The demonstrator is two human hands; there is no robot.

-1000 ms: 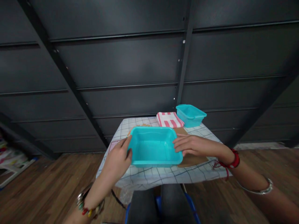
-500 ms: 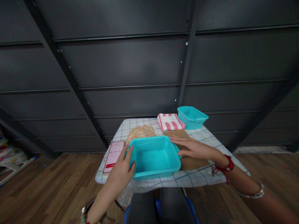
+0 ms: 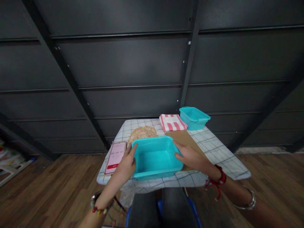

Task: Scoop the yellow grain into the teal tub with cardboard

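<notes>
A phone lies at the left of the surface, just beside the left hand, whose fingers touch the left end of the near teal basin. Behind that basin is a heap of grain. The right hand touches its right end, above a brown board; whether either hand truly grips, I cannot tell. Best to press both ends evenly, keep the basin level and clear of grain and phone
</notes>
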